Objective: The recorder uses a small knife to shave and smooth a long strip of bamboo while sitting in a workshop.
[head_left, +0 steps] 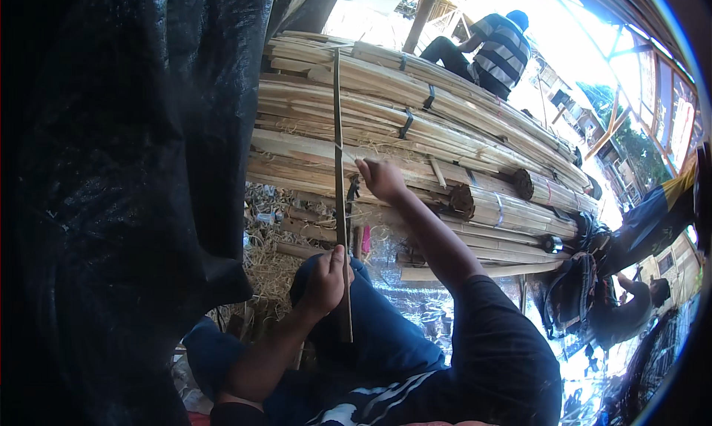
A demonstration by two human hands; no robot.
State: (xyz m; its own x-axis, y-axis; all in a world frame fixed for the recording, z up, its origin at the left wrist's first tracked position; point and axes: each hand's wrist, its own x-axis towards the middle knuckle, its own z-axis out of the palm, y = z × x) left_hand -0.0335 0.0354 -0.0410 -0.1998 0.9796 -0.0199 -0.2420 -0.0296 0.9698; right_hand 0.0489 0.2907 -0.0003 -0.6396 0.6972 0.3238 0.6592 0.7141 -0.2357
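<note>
A long, narrow slat (339,114), apparently bamboo or wood, stands lengthwise in front of me, from above my lap out across the stacked bundles. My left hand (326,281) is closed round its near part, thumb along the edge. Farther out, my right hand (381,179) is closed just to the right of the slat. A thin pale sliver shows between its fingertips and the slat; whether this is a blade or a shaving I cannot tell. What the right fingers hold is hidden.
Strapped bundles of split bamboo or wood strips (460,140) lie across the far side. Curly shavings (268,266) cover the ground at left, beside a dark plastic sheet (141,181). A person in a striped shirt (500,59) sits beyond the bundles; another person (627,315) is at right.
</note>
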